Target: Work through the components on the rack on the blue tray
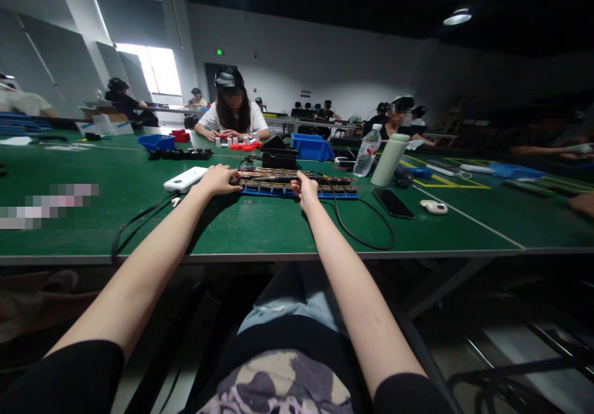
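A long bundle of thin brown and dark strands (278, 173) lies across a blue slotted rack (269, 192) on the green table. At its left end rests my left hand (219, 181), its fingers reaching over the end of the bundle. My right hand (306, 189) is at the middle of the rack, thumb and fingers pressed together; what lies between them is too small to tell. Next to my left wrist is a white power bank (185, 179) with a black cable. Another black cable (341, 221) loops out to the right of the rack.
Behind the rack stand a black box (278, 154) and a blue bin (312, 147). To the right are a water bottle (368, 151), a green flask (390, 160), a phone (393, 203) and an earbud case (434, 207). A person (234, 114) sits across the table, handling red and white parts.
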Tool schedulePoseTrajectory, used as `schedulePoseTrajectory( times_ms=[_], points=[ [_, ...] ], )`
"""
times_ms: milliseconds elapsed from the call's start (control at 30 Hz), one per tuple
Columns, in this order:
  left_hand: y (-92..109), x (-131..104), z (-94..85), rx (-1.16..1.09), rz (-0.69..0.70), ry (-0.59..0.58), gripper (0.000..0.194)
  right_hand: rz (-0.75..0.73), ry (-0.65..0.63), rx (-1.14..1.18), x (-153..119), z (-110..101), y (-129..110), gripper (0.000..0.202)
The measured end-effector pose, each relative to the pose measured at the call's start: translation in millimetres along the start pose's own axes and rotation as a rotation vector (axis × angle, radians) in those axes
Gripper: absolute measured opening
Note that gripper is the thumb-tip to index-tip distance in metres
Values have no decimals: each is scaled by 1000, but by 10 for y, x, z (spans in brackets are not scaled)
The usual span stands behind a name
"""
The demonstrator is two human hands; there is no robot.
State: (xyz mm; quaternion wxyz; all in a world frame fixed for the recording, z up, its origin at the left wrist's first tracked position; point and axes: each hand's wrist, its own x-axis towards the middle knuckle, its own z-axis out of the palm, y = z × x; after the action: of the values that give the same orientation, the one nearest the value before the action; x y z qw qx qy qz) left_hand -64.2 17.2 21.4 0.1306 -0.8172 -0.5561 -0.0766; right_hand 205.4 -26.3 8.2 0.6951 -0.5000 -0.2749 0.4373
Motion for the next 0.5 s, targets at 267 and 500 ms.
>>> schedulePoseTrajectory(
  times_ms=[267, 500],
  points=[
    [49, -26, 16, -39, 60, 38, 59, -27, 305, -34, 115, -120, -19, 25],
    [247, -13, 98, -45, 168, 96, 58, -27, 284, -79, 173, -116, 45, 27]
  ],
)
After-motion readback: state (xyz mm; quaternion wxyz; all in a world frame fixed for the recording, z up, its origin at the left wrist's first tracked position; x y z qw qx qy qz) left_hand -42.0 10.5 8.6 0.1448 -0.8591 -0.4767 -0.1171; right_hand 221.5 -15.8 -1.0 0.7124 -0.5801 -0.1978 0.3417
